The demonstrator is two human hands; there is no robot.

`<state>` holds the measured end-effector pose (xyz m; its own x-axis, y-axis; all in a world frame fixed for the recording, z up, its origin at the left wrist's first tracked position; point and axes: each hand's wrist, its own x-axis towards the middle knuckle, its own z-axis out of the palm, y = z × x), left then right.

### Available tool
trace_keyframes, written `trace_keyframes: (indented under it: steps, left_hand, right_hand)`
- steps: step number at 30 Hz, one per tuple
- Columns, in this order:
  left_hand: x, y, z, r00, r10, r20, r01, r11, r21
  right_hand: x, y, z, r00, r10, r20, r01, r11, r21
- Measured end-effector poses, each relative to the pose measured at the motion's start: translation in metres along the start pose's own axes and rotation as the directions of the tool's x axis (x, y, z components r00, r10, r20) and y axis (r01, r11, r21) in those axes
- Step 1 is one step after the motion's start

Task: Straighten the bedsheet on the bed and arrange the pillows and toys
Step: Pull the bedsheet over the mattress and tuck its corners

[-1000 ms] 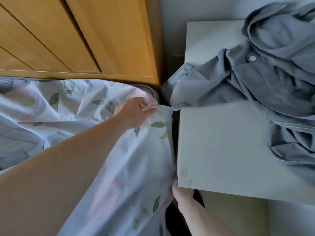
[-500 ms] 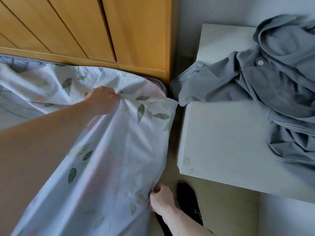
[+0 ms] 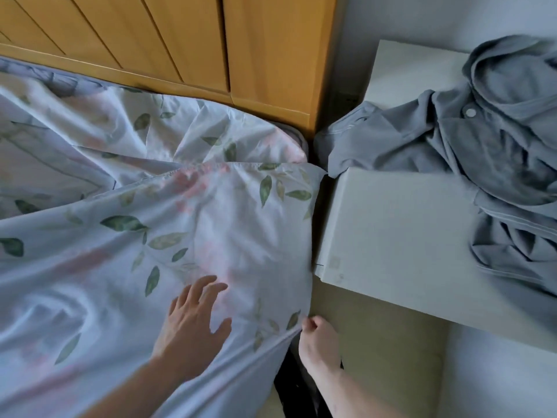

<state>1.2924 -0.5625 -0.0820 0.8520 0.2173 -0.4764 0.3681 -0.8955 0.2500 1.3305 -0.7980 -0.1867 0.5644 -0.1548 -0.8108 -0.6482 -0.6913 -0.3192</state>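
Observation:
A pale blue bedsheet [image 3: 168, 236] with green leaves and pink blotches covers the bed's top corner, wrinkled near the headboard. Its edge lies folded across the mattress corner. My left hand [image 3: 193, 324] rests flat on the sheet with fingers spread, holding nothing. My right hand [image 3: 316, 342] is closed on the sheet's side edge, pinching it at the bed's right side just above the floor. No pillows or toys are in view.
A wooden headboard [image 3: 211, 46] runs behind the bed. Close on the right stands a white bedside table [image 3: 391, 230] with a crumpled grey shirt [image 3: 482, 152] on it. A narrow gap separates bed and table. A dark shoe [image 3: 289, 387] lies on the beige floor below.
My left hand has let go of the sheet's corner near the headboard and come down flat onto the sheet lower on the bed. My right hand keeps its grip on the side edge.

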Motion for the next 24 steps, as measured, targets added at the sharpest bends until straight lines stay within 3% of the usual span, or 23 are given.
trace_keyframes:
  steps: [3,5,7,10,13,17,21,24]
  left_hand:
    - [-0.041,-0.022,0.028,0.975,-0.185,0.122,0.178,0.982,0.064]
    - [-0.056,-0.034,0.039,0.927,-0.318,0.196,0.322,0.947,0.016]
    - [-0.064,-0.041,0.048,0.897,-0.358,0.259,0.38,0.924,-0.043]
    - [-0.06,-0.034,0.053,0.911,-0.308,0.275,0.34,0.937,-0.079]
    - [-0.049,-0.034,0.056,0.918,-0.266,0.293,0.328,0.926,-0.186]
    - [-0.057,-0.055,0.068,0.96,-0.213,0.179,0.262,0.91,-0.321]
    - [-0.101,-0.063,0.079,0.99,-0.096,0.104,0.123,0.946,-0.3]
    - [-0.151,-0.07,0.093,0.995,-0.06,0.086,0.073,0.984,-0.165]
  right_hand:
    - [0.003,0.008,0.001,0.995,0.046,0.085,-0.042,0.998,-0.05]
    - [-0.002,0.016,0.003,0.985,0.004,0.17,0.022,0.988,-0.15]
    - [-0.013,0.025,0.011,0.961,-0.01,0.276,0.067,0.977,-0.2]
    - [-0.034,0.039,0.034,0.905,0.082,0.416,0.001,0.981,-0.195]
    - [-0.054,0.047,0.063,0.872,0.136,0.47,-0.043,0.978,-0.203]
    - [-0.086,0.055,0.098,0.859,0.085,0.505,-0.065,0.996,-0.059]
    - [-0.111,0.075,0.129,0.914,0.048,0.402,-0.114,0.983,0.141]
    - [-0.132,0.086,0.133,0.951,-0.011,0.31,-0.07,0.966,0.25]
